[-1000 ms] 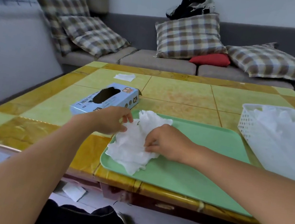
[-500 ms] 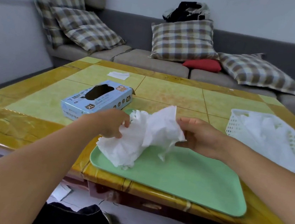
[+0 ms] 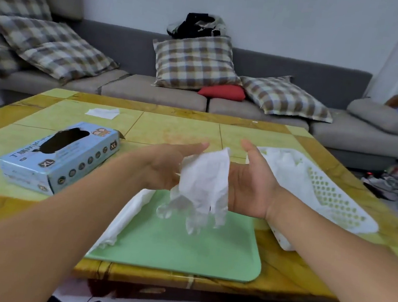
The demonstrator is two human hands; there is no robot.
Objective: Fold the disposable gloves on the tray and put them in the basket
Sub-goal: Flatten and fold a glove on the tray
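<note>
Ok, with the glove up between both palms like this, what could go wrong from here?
1. The glove hangs between the left hand and the right hand, whose fingers look straight rather than curled round it, so it could slip down onto the tray.
2. More gloves drape over the tray's left edge and might slide onto the table.
3. The basket already looks full; a loosely folded glove may spill out.

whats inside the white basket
The white basket holds a heap of white disposable gloves. How many cannot be told, and anything under the heap is covered.
</note>
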